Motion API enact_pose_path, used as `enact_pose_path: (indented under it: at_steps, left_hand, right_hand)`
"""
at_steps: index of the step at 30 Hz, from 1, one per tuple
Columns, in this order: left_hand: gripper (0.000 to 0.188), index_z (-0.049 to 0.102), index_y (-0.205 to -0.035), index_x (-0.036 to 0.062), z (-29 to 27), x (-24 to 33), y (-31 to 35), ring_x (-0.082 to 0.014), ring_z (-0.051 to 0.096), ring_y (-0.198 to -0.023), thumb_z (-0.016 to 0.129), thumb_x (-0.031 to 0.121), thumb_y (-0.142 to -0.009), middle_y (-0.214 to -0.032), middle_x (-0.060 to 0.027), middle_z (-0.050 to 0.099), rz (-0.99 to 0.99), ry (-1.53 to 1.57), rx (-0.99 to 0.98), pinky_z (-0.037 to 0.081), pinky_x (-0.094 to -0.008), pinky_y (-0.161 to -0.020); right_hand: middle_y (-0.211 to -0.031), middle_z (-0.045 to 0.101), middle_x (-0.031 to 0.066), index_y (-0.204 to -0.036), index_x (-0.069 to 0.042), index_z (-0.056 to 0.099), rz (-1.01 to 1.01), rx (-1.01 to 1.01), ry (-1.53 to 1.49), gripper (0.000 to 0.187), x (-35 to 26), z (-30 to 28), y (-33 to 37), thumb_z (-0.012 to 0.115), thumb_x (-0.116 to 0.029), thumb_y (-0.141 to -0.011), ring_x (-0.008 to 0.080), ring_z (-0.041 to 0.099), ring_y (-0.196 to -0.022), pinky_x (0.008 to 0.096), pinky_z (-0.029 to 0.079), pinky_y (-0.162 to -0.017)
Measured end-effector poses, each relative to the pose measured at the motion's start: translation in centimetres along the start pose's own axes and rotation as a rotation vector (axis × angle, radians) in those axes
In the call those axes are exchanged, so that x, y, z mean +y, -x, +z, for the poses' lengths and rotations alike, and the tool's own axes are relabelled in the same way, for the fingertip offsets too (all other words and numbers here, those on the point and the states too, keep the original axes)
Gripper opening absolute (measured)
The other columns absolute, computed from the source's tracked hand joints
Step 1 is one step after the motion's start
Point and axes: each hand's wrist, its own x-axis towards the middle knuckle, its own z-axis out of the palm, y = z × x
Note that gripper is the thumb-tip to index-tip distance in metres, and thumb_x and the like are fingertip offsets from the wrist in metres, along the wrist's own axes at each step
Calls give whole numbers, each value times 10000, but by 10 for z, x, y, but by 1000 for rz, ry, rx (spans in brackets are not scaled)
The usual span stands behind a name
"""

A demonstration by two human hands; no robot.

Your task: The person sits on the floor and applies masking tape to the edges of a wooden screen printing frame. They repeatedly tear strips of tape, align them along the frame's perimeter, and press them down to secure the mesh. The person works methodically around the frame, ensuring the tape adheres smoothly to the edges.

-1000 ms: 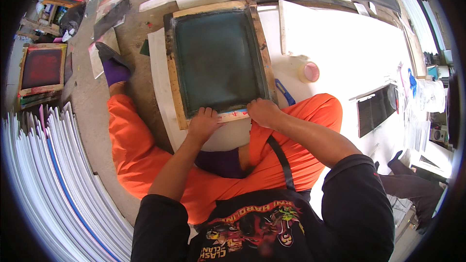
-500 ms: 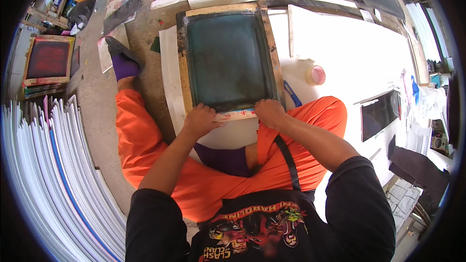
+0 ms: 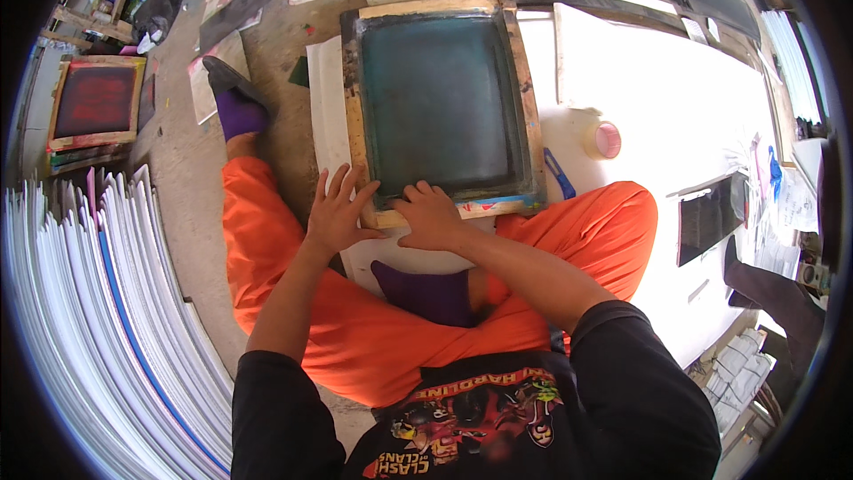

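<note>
A wooden screen printing frame [image 3: 530, 111] with dark teal mesh [image 3: 440, 102] lies in front of my folded legs, on white sheets. My left hand [image 3: 338, 213] is at its near left corner, fingers spread, the thumb stretched toward my other hand. Over the left part of the frame's near bar lies my right hand [image 3: 433, 216], its fingers bent across the bar with the tips at the mesh edge. A blue utility knife [image 3: 559, 174] rests beside the frame's right side. Farther right stands a roll of tape [image 3: 606, 140].
A tall stack of white sheets [image 3: 107, 329] stands close on my left. Behind it is another screen frame [image 3: 98, 102] with red mesh. A large white board [image 3: 657, 80] spreads to the right, carrying a dark rectangle [image 3: 706, 218]. Another person's dark trouser leg [image 3: 782, 293] shows at far right.
My right hand has slid left along the near bar, close to my left hand. The left hand has released the bar and spread its fingers. The view has shifted slightly.
</note>
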Motion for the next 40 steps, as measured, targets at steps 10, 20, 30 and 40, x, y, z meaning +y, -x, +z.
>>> enact_pose_path:
  at_steps: [10, 20, 30, 40]
  left_hand:
    - [986, 550, -1499, 232, 14, 4, 6, -362, 468, -1452, 944, 507, -638, -1669, -96, 387, -66, 168, 36, 325, -560, -1255]
    - [813, 662, -1378, 216, 22, 2, 2, -432, 485, -1413, 956, 408, -645, -1661, -124, 377, -38, 263, 34, 424, -508, -1207]
    - [569, 754, -1145, 279, 19, 3, 4, -404, 447, -1433, 826, 648, -719, -1547, -151, 464, 112, -131, 177, 314, -632, -1219]
    - [684, 699, -1250, 311, 28, 9, 6, -419, 341, -1517, 706, 789, -760, -1561, -139, 451, 72, -300, 131, 202, -756, -1209]
  right_hand:
    - [-1142, 678, 89, -1024, -55, 790, 7, 26, 12, 336, -11, 11, -21, 802, -251, -751, 303, 575, -1166, 436, 479, -945]
    - [-1132, 700, 118, -982, -36, 800, 26, -120, -4, 341, -7, 10, -45, 858, -302, -776, 337, 595, -1194, 458, 521, -976]
    - [-1245, 648, 136, -1168, -19, 732, 107, 3, -71, 433, -1, 5, 4, 854, -232, -812, 341, 581, -1246, 459, 559, -1019]
    - [-1243, 639, 119, -1142, -16, 709, 231, -14, 139, 419, 34, -8, 42, 849, -223, -806, 329, 574, -1244, 435, 563, -1011]
